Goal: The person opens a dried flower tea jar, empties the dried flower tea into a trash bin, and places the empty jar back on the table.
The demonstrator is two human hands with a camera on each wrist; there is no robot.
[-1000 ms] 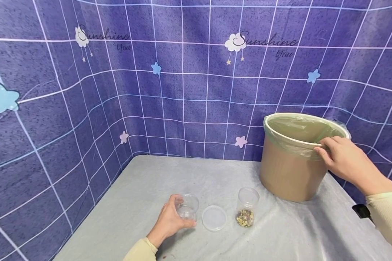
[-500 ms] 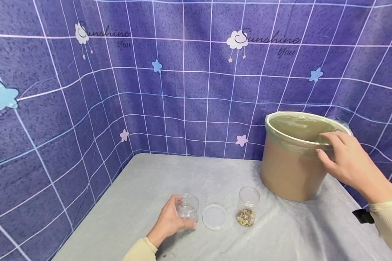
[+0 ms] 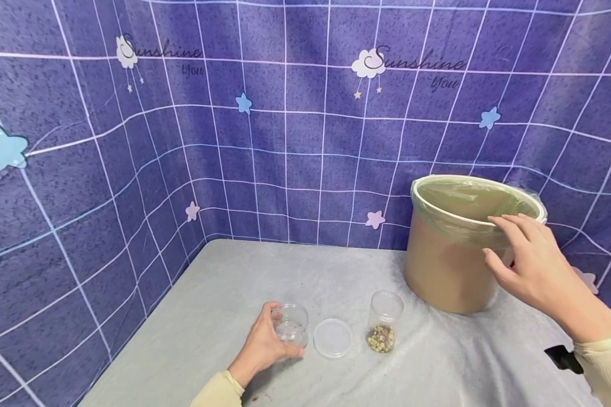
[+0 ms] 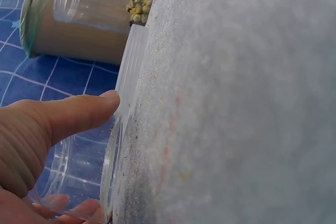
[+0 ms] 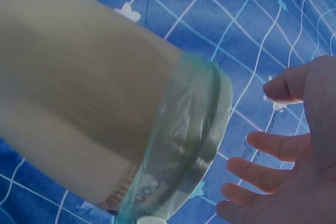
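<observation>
My left hand [image 3: 262,340] grips a clear plastic jar [image 3: 294,327] standing on the grey cloth, thumb on the near side and fingers on the far side. In the left wrist view the thumb lies along the jar [image 4: 84,174], close to the cloth. To its right lies a round translucent lid [image 3: 333,338], flat. Beyond that stands a taller clear jar [image 3: 386,312] with dried yellowish flower buds [image 3: 381,339] at its bottom. My right hand [image 3: 534,265] holds nothing; its fingers are spread near the rim of a brown trash bin [image 3: 450,265].
A thin green bag [image 5: 176,114] lines the bin and folds over its pale rim, at the back right of the cloth-covered table [image 3: 244,277]. Behind and to the left hangs a purple-blue gridded curtain [image 3: 305,135].
My right hand has let go of the bin's rim, opened its fingers and moved slightly down and toward me. The left hand keeps its hold on the jar.
</observation>
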